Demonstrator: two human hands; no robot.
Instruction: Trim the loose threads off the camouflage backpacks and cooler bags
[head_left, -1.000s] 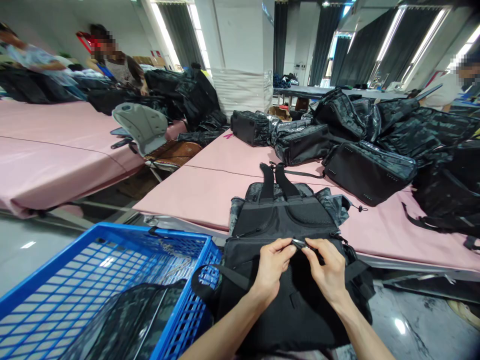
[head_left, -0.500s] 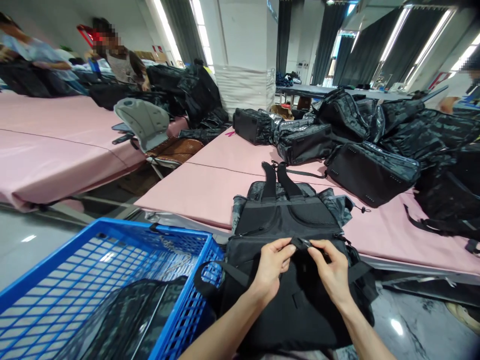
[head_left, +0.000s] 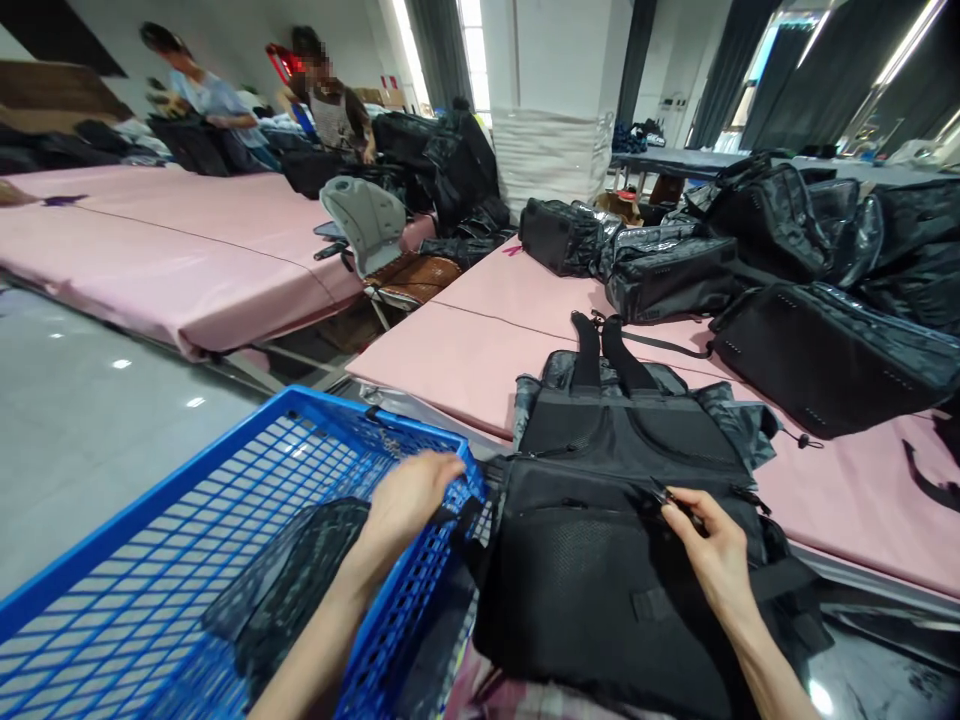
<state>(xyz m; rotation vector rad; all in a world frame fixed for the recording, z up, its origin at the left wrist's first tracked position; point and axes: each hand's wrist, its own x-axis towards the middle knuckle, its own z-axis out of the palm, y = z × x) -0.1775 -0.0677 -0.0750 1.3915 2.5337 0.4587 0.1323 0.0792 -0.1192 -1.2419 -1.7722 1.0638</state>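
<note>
A black backpack (head_left: 600, 590) lies back panel up in front of me, partly on the table edge, its shoulder straps stretched away from me. Over its middle, my right hand (head_left: 709, 535) is closed on a small dark tool with a shiny pointed tip, apparently thread snips (head_left: 658, 491). My left hand (head_left: 412, 495) hovers by the near rim of a blue plastic basket (head_left: 375, 412), fingers curled and partly hidden. A black side strap (head_left: 469, 520) of the backpack passes right by it; what these fingers hold, if anything, is hidden.
Inside the basket is a dark camouflage item (head_left: 300, 580). Several black bags (head_left: 832, 350) crowd the right side of the pink table (head_left: 465, 350). A chair (head_left: 367, 225) stands between the tables. Two people (head_left: 337, 115) work at the far left.
My left hand has come away from the backpack's middle and moved left to the basket rim. My right hand keeps the small tool over the backpack. The view has swung left.
</note>
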